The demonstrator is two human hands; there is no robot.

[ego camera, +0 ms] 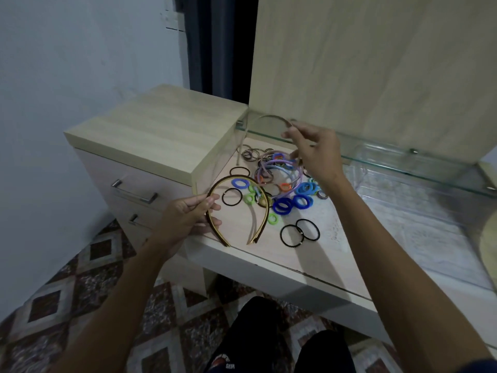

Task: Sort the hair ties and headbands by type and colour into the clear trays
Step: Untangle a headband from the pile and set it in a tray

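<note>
Table: a pale table (304, 254) under a glass sheet is seen, with a raised glass shelf (403, 162) along its back edge.
Cabinet: a light wood drawer unit (161, 125) is set against the table at 9 o'clock; 2 metal handles are shown on its front.
Room: a grey-white wall is seen at 10 o'clock, a dark curtain at 12 o'clock, a tall wood panel at 1 o'clock, and patterned diamond floor tiles (88, 267) at 7 o'clock.
Left hand: the left hand (185, 219) is held at the table's near left corner; its grip is closed around a brown and gold headband (265, 205).
Right hand: the right hand (314, 149) is raised over the pile; a thin beige headband (271, 117) is pinched in its grip.
Pile: hair ties (293, 201) in blue, green, orange and black are heaped with lilac headbands (291, 169) at the table's middle.
Trays: clear trays (419, 200) are placed at 3 o'clock of the pile.
</note>
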